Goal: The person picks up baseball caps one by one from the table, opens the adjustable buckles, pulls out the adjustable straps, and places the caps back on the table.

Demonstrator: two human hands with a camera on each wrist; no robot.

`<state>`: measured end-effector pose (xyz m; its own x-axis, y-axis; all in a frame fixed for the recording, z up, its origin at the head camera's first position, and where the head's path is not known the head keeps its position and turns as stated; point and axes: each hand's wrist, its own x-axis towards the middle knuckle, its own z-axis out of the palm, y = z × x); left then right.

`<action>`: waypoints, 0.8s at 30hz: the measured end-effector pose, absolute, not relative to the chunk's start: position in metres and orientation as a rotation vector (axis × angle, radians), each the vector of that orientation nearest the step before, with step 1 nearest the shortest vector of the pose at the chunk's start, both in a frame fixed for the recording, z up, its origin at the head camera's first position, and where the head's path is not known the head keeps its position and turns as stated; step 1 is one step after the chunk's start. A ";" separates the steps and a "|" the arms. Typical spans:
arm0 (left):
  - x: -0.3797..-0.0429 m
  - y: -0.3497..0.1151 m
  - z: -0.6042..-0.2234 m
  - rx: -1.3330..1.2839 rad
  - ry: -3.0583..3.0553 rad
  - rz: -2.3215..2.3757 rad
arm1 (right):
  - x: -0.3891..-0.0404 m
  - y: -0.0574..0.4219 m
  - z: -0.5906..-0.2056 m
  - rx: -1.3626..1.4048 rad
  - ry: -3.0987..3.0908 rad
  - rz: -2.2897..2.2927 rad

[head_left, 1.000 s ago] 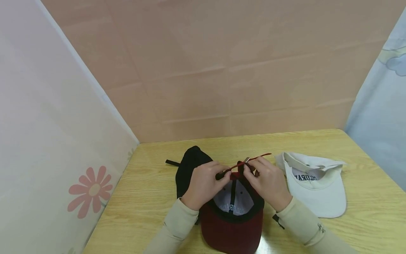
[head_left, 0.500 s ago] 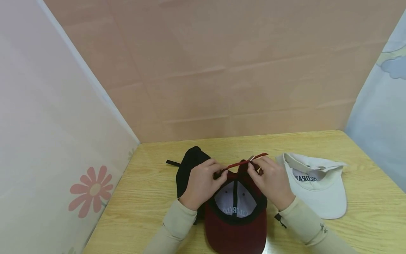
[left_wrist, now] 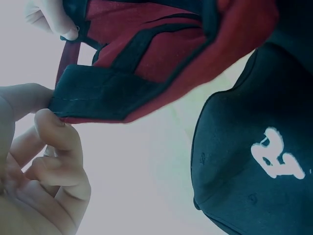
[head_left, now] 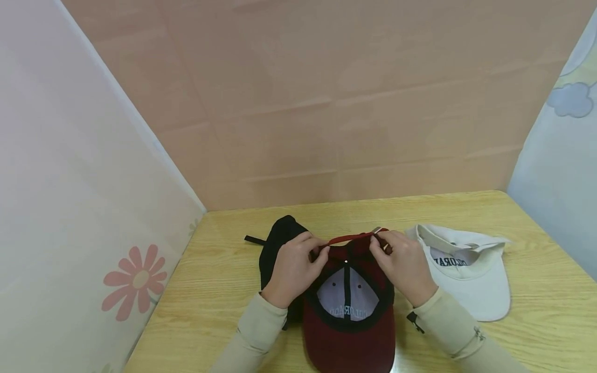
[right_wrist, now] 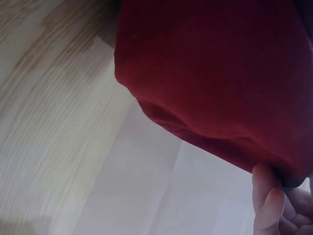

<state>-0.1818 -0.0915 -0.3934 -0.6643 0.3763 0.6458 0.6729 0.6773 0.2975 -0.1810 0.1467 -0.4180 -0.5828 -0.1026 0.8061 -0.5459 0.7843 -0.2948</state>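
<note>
A dark red baseball cap [head_left: 350, 344] lies with its inside up and its brim toward me, between my hands. My left hand [head_left: 294, 269] pinches the left end of the cap's back opening; in the left wrist view, thumb and forefinger hold the black-lined edge [left_wrist: 93, 93]. My right hand [head_left: 406, 267] pinches the other side, by the metal buckle [head_left: 376, 230]. A thin red strap [head_left: 345, 239] spans the gap between both hands. In the right wrist view, the fingers [right_wrist: 266, 210] touch the cap's outer rim, and most of that hand is out of frame.
A black cap [head_left: 275, 256] with a loose strap [head_left: 254, 240] lies at the left, partly behind my left hand. To the right rests a white cap [head_left: 480, 295], inside up. The wooden table [head_left: 200, 290] meets a pinkish-brown backdrop [head_left: 336, 129] at its far edge.
My hands have drawn apart, the right one moving right and the left slightly left. More strap shows between them, and its end beyond the buckle is shorter. The red cap has shifted slightly right.
</note>
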 end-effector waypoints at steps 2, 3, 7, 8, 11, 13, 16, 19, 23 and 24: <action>-0.182 -0.092 -0.394 -0.801 -2.347 -0.722 | -0.181 0.147 -0.418 0.470 -2.131 0.668; -0.182 -0.093 -0.394 -0.799 -2.348 -0.727 | -0.181 0.147 -0.418 0.466 -2.131 0.667; -0.182 -0.093 -0.395 -0.785 -2.355 -0.750 | -0.182 0.148 -0.418 0.453 -2.138 0.679; -0.182 -0.093 -0.395 -0.779 -2.359 -0.755 | -0.182 0.149 -0.418 0.448 -2.138 0.681; -0.182 -0.094 -0.395 -0.763 -2.372 -0.769 | -0.183 0.150 -0.417 0.435 -2.135 0.696; -0.182 -0.094 -0.396 -0.755 -2.379 -0.773 | -0.183 0.150 -0.417 0.433 -2.130 0.704; -0.183 -0.094 -0.396 -0.750 -2.386 -0.775 | -0.183 0.151 -0.417 0.435 -2.125 0.709; -0.183 -0.094 -0.395 -0.744 -2.390 -0.769 | -0.184 0.151 -0.418 0.438 -2.128 0.711; -0.184 -0.096 -0.395 -0.717 -2.392 -0.775 | -0.186 0.153 -0.418 0.432 -2.139 0.699; -0.184 -0.096 -0.395 -0.709 -2.391 -0.783 | -0.186 0.154 -0.418 0.429 -2.137 0.696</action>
